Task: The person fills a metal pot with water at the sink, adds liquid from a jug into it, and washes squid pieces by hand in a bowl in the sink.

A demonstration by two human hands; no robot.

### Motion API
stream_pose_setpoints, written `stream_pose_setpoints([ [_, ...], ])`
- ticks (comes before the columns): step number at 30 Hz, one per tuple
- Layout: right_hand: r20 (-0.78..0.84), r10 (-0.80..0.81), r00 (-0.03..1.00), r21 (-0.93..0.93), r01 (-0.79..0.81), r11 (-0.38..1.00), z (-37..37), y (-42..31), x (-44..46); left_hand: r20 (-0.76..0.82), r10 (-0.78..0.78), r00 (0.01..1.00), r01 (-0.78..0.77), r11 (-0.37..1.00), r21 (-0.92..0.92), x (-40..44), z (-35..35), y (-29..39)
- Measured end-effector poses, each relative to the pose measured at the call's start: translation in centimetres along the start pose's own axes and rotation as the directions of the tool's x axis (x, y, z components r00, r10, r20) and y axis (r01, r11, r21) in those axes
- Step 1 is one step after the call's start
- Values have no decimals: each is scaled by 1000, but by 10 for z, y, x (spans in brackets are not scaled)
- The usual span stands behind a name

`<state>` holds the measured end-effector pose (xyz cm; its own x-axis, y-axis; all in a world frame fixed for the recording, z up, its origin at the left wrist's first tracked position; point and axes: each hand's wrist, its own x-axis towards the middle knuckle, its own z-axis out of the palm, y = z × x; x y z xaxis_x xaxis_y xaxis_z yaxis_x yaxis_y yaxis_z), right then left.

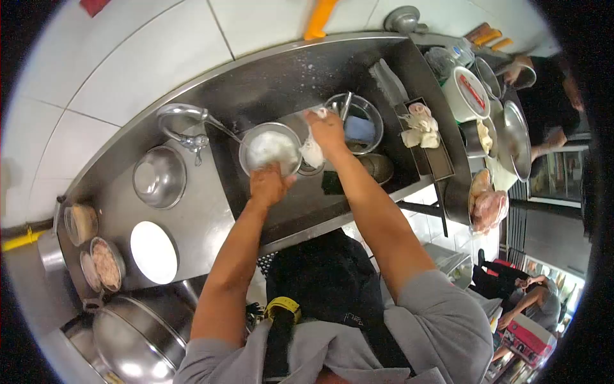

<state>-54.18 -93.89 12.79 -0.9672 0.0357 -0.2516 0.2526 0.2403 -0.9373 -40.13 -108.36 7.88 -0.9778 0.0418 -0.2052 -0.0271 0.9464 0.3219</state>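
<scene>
Water runs from the curved faucet (185, 118) into a metal bowl (245, 160) inside the sink (294, 208). The bowl holds foamy, whitish water. My left hand (270, 184) is at the bowl's near rim, its fingertips blurred and partly hidden by the rim and foam. To the right of the bowl, my right hand (327, 133) is closed on a wet white cloth-like item (312, 153) that hangs down beside the bowl. Just right of that hand stands a round metal basin (377, 134) with a blue cloth (359, 129) and a metal utensil in it.
Left on the counter are a steel bowl (160, 177), a white oval plate (153, 252) and food containers (107, 264). Whitish pieces (421, 128) lie on a rack at right, near a white tub (465, 95) and raw meat (490, 208). Other people show at far right.
</scene>
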Motion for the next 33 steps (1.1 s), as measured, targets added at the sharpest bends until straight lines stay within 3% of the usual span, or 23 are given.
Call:
stream_pose_setpoints([
  [1, 6, 3, 1000, 7, -3, 1000, -6, -16, -13, 94, 75, 993, -90, 982, 163, 1, 12, -5],
  [3, 21, 41, 999, -82, -39, 996, -20, -31, -36, 224, 43, 974, -62, 995, 77, 10, 18, -1],
  [4, 35, 16, 999, -107, -12, 994, -20, -16, -28, 129, 129, 983, -136, 990, 45, 5, 28, -11],
  [5, 50, -9, 999, -131, 15, 991, -21, -1, -20, 119, 115, 986, -123, 990, 63, 9, 26, -10],
  [6, -131, -77, 988, -377, 22, 926, -22, 4, -21, 69, 176, 982, -179, 983, 35, 16, 11, -5],
  [7, 22, 29, 999, -165, -25, 986, -32, 4, -18, 37, 79, 996, -78, 997, -26, 18, -25, 18],
  [8, 32, 8, 999, -111, -5, 994, -29, 11, -19, -23, 60, 998, -61, 997, -42, 26, -29, 17],
  [9, 43, -12, 999, -56, 14, 998, -26, 17, -21, -161, -65, 985, 31, 978, -205, 24, -46, 22],
  [10, 34, -14, 999, -52, 16, 999, -35, -6, -34, -246, -96, 964, -4, 926, -379, 32, -43, 10],
  [11, 46, -16, 999, -41, 18, 999, -39, -27, -47, -315, -159, 936, -36, 845, -534, 38, -40, -11],
  [12, 45, -23, 999, -11, 23, 1000, -43, -38, -55, -309, -301, 902, -37, 660, -750, 48, -10, -40],
  [13, 49, -29, 998, 19, 28, 999, -45, -45, -61, -254, -437, 863, -54, 421, -906, 59, 18, -54],
  [14, 54, -34, 998, 48, 32, 998, -48, -51, -64, -90, -504, 859, 24, 216, -976, 59, 8, -46],
  [16, 67, -85, 994, 59, 81, 995, -54, -56, -68, 271, -525, 806, 181, -217, -959, 47, -26, -22],
  [19, 114, -61, 992, 152, 43, 987, -61, -76, -81, 493, -383, 781, 361, -369, -857, 43, -21, -22],
  [23, 144, -108, 984, 114, 92, 989, -62, -81, -83, 485, -473, 735, 348, -351, -869, 36, -36, -19],
  [26, 210, -80, 974, 22, 77, 997, -66, -83, -84, 25, -417, 909, 87, 132, -987, 28, -47, -25],
  [27, 237, -52, 970, -7, 55, 998, -67, -85, -86, -129, -347, 929, 55, 475, -878, 22, -56, -16],
  [28, 236, -61, 970, 3, 62, 998, -64, -82, -86, -248, -226, 942, 9, 755, -655, 16, -64, -3],
  [29, 236, -71, 969, 14, 69, 998, -61, -78, -86, -316, -71, 946, -45, 937, -346, 11, -70, 3],
  [31, 256, -84, 963, -5, 88, 996, -52, -73, -87, -190, 153, 970, -199, 948, -250, 18, -18, -37],
  [33, 297, -92, 950, -73, 119, 990, -45, -70, -86, -88, 48, 995, -62, 984, -168, 24, 7, -48],
])
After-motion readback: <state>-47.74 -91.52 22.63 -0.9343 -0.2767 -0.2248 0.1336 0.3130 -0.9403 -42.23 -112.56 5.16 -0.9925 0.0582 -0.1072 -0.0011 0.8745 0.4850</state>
